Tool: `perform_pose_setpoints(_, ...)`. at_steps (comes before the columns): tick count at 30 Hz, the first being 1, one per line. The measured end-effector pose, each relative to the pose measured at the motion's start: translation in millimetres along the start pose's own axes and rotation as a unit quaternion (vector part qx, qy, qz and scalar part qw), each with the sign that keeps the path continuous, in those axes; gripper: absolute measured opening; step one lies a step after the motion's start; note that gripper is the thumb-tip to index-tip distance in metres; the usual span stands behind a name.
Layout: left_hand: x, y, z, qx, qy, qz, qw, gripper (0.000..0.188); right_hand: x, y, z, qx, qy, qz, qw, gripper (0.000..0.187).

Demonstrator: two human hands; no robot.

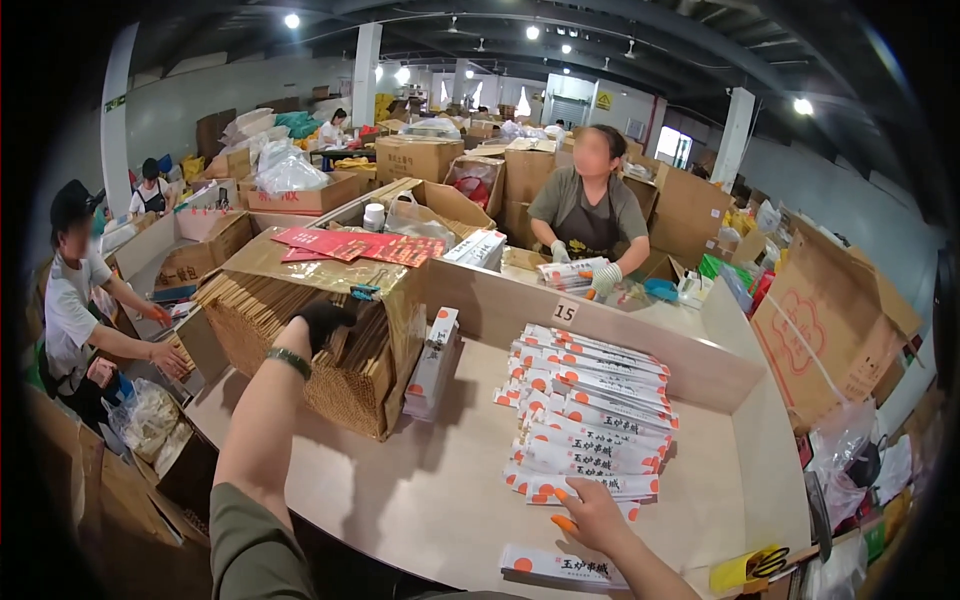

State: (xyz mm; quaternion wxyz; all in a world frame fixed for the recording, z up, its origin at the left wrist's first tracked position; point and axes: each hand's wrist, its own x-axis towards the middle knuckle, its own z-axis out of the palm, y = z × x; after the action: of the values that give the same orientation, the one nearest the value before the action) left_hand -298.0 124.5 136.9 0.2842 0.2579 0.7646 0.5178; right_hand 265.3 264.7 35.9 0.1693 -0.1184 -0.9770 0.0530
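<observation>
My left hand, in a black glove, reaches into an open cardboard box packed with thin brown strips standing in rows. Its fingertips are lost in the dark inside the box, so any grip cannot be made out. Orange finger covers show on my right hand, whose thumb and forefinger are apart. It rests at the near end of a pile of white paper sleeves with orange-red dots and dark lettering. One similar sleeve lies by itself near the table's front edge. Beside the box stands a bundle of the same white packets.
Red printed sheets lie on top of the box. A low partition edges the table at the back; behind it a gloved co-worker handles white packets. Another person works at left. Black-handled scissors sit at lower right.
</observation>
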Motion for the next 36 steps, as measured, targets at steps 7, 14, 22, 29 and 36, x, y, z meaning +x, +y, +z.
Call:
perform_pose_setpoints(7, -195.5, -95.3, 182.7, -0.170, 0.105, 0.249, 0.948, 0.038, 38.3, -76.3, -16.2, 0.324, 0.032, 0.105, 0.940, 0.052)
perform_pose_setpoints(14, -277.5, -147.9, 271.2, 0.240, 0.057, 0.197, 0.949, 0.037, 80.8, -148.5, 28.1, 0.723, 0.130, 0.080, 0.674, 0.093)
perform_pose_setpoints(22, -291.6, -175.4, 266.8, 0.065, -0.011, 0.246, 0.967, 0.032, 58.4, -156.0, 69.2, 0.623, 0.146, 0.005, 0.768, 0.030)
perform_pose_setpoints(29, -306.5, -147.9, 255.2, -0.304, -0.320, 0.039, 0.897, 0.027, 82.2, -135.9, -4.6, 0.575, 0.153, 0.170, 0.786, 0.067)
perform_pose_setpoints(36, -310.3, -109.4, 247.9, -0.443, -0.294, -0.129, 0.837, 0.062, -35.1, -74.6, -9.7, 0.234, 0.087, 0.123, 0.960, 0.038)
